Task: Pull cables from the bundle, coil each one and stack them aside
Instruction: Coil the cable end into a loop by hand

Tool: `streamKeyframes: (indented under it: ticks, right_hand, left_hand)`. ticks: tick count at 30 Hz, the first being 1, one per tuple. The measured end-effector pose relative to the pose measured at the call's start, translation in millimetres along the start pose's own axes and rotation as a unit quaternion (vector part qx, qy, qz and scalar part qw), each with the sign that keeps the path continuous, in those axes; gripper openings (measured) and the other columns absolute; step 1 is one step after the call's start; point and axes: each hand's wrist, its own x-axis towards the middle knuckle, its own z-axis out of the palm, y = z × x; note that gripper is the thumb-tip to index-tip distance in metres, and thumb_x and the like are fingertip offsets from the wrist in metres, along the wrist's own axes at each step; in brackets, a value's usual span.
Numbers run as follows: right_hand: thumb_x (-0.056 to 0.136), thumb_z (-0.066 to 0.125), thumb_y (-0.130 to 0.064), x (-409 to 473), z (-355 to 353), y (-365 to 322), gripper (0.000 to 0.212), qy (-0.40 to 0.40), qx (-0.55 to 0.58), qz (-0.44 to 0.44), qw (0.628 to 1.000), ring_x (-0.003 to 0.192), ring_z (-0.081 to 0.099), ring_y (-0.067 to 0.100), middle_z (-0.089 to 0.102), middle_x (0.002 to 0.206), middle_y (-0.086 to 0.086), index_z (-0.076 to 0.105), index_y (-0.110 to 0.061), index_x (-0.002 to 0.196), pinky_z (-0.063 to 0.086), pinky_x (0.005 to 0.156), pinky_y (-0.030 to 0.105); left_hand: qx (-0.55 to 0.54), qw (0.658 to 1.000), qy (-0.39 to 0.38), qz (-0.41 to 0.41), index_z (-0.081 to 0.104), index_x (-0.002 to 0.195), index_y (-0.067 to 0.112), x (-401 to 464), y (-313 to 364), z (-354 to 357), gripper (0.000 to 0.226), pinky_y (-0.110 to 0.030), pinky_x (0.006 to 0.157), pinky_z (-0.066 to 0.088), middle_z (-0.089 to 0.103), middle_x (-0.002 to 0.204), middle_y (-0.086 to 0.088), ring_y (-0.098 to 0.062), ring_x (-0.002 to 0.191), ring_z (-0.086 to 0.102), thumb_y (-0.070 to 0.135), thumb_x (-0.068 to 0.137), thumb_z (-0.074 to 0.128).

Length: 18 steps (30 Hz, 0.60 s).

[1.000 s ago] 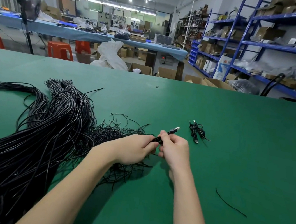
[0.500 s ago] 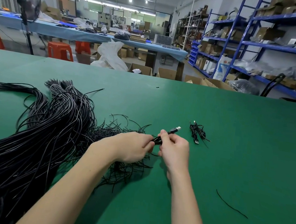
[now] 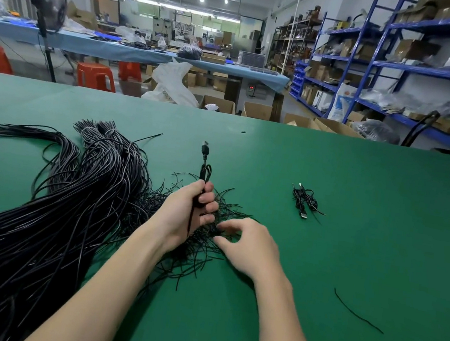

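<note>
Black bundle [image 3: 50, 204] left, coiled cable [image 3: 304, 202] right

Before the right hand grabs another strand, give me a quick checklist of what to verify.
1. Left hand grips the cable: ok.
2. Plug end points up, free of the pile: ok.
3. Right hand holds a strand of the loose tangle: cannot tell.
4. Coiled cable lies apart on the mat: ok.
5. Held cable's tail free of the bundle: cannot tell.
</note>
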Motion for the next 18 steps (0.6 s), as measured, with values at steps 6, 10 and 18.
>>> streamKeyframes:
  ticks: [6,10,18]
  right_hand:
    - [0.088,0.069,-0.043,-1.7,-3.5,-0.3,0.006,0.075,0.007,0.014,0.997,0.079,0.060,0.005,0.067,0.080,-0.025,0.068,-0.042,0.082,0.039,0.062,0.023]
    - [0.090,0.067,-0.044,0.1,-6.6,2.8,0.006,0.079,0.051,0.015,0.995,0.075,0.060,0.003,0.067,0.093,-0.026,0.067,-0.042,0.084,0.041,0.060,0.024]
    - [0.091,0.070,-0.034,5.6,-6.7,14.4,0.009,0.107,0.225,0.013,0.968,0.071,0.059,-0.004,0.068,0.084,-0.026,0.070,-0.034,0.082,0.050,0.071,0.026]
  left_hand:
    - [0.014,1.000,0.023,0.011,0.045,0.085,0.020,1.6,-4.4,-3.1,0.027,-0.021,0.049,0.036,0.035,0.064,0.009,-0.010,0.056,0.041,0.025,0.109,0.032]
    - [0.041,0.999,0.021,0.011,0.045,0.086,0.019,1.2,-5.4,0.2,0.027,-0.021,0.049,0.037,0.036,0.063,0.009,-0.010,0.055,0.042,0.025,0.109,0.031]
    - [0.063,0.998,0.017,0.021,0.046,0.087,0.018,-0.8,-2.7,1.8,0.026,-0.021,0.050,0.035,0.036,0.063,0.008,-0.011,0.056,0.043,0.021,0.108,0.031]
